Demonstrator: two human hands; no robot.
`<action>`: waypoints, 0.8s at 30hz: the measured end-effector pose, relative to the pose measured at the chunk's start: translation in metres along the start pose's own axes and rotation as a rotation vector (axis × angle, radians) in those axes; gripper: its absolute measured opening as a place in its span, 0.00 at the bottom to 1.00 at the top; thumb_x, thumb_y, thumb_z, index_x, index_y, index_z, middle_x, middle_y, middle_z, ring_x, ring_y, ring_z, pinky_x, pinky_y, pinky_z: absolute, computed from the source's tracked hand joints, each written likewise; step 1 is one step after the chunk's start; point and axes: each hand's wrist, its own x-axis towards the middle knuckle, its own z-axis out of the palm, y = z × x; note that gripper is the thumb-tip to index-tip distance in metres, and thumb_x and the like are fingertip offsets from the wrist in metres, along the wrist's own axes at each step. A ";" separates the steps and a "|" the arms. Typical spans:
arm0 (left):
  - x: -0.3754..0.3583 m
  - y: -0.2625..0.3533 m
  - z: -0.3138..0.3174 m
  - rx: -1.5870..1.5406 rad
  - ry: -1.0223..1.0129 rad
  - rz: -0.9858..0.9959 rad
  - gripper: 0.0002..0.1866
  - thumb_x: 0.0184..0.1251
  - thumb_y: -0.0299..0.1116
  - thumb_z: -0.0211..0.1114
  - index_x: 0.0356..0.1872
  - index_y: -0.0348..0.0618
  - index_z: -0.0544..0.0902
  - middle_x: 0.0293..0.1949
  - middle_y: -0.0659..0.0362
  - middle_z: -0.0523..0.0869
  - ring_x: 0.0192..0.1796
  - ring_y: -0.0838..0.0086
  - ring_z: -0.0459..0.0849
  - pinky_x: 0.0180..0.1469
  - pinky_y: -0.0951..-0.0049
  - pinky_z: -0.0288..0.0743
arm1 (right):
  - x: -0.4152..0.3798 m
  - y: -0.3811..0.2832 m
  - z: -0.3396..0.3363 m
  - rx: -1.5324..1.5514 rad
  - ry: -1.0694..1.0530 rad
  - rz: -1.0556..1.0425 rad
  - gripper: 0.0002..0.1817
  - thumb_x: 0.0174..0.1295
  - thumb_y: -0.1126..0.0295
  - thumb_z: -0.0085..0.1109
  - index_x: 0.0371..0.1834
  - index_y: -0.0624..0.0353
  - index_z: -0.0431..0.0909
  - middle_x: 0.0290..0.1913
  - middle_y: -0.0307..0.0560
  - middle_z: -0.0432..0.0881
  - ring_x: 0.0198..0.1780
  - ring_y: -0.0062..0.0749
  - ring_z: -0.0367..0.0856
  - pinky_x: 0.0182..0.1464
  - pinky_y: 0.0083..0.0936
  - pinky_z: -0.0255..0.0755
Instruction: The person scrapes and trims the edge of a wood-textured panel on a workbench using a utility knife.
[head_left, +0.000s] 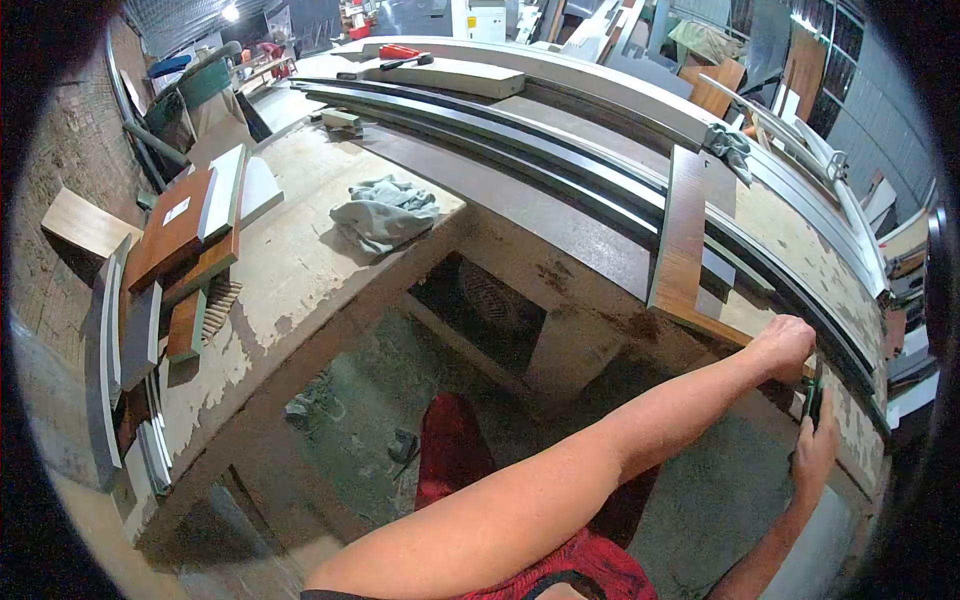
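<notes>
My left hand (785, 345) is closed at the right end of a narrow brown wooden strip (705, 325) by the bench's front edge; what its fingers hold is hidden. Just below it, my right hand (816, 440) grips a dark tool with a green part (811, 396), its upper end close to the left hand. A brown wood-grain board (682, 225) meets the strip at its left end and lies across long dark metal profiles (560, 165). A small grey piece (717, 268) sits beside the board.
A grey-green cloth (385, 212) lies on the worn bench (300, 250) at left, near stacked brown boards (170, 225). Another cloth (728, 150) hangs over a pale rail. Farther back are a red-handled tool (398, 52) and a pale block (450, 77).
</notes>
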 end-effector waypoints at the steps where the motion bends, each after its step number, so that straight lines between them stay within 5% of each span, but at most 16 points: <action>1: 0.001 -0.002 0.003 -0.004 0.018 0.006 0.06 0.34 0.29 0.67 0.20 0.42 0.85 0.25 0.48 0.84 0.35 0.53 0.85 0.40 0.59 0.79 | -0.003 0.010 0.006 0.040 0.059 -0.079 0.31 0.59 0.77 0.46 0.69 0.58 0.61 0.56 0.68 0.74 0.56 0.58 0.74 0.58 0.39 0.65; 3: 0.003 -0.003 0.007 -0.010 0.034 0.011 0.06 0.34 0.29 0.67 0.20 0.42 0.85 0.25 0.48 0.84 0.35 0.53 0.85 0.40 0.59 0.79 | -0.014 0.031 0.019 0.120 0.176 -0.236 0.31 0.59 0.78 0.46 0.69 0.59 0.61 0.57 0.67 0.74 0.57 0.56 0.74 0.59 0.36 0.65; 24: 0.002 -0.003 0.004 -0.006 -0.008 -0.017 0.07 0.36 0.31 0.68 0.21 0.43 0.85 0.27 0.47 0.84 0.37 0.53 0.84 0.42 0.58 0.78 | -0.011 0.026 0.017 0.107 0.146 -0.159 0.31 0.58 0.77 0.48 0.69 0.56 0.61 0.51 0.69 0.77 0.49 0.60 0.78 0.51 0.43 0.68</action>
